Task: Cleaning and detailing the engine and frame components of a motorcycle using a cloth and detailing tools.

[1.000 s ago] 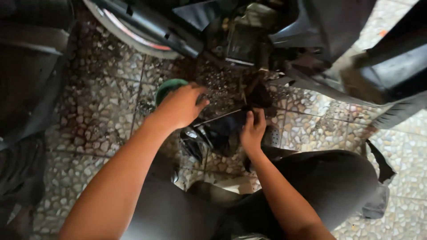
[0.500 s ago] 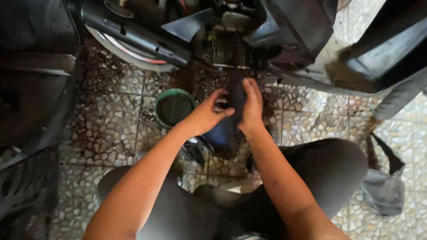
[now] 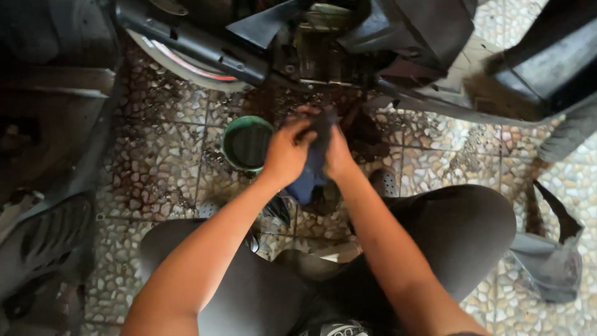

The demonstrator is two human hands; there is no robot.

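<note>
Down on the stained pebble-pattern floor tiles [image 3: 161, 155], under the stripped scooter: this is where I see the work sitting.

Left hand: my left hand [image 3: 287, 152] is curled shut around the upper part of a dark blue rag [image 3: 311, 171], fingers folded over the cloth.

Right hand: my right hand [image 3: 339, 155] presses against the other side of the same rag, fingers closed on it; the two hands are touching through the cloth.

Rag position: it hangs between the palms, bunched at the top and trailing down toward my knees, just in front of the scooter's engine block [image 3: 317, 43].

Step in hand: I judge it as a wiping or wringing step, the cloth being worked between both hands. Whether a small part is wrapped inside I cannot tell; the folds hide it.

Nearby: a round green bowl [image 3: 247, 143] stands just left of the left hand, with dark contents. The black exhaust pipe [image 3: 199, 43] runs along the upper left, and a dark plastic panel [image 3: 550, 249] lies well apart on the right.

Next move calls for: a steady two-handed grip, with the cloth kept clear of the bowl's rim so nothing tips, and clear of the oily patch on the tiles below the engine.
</note>
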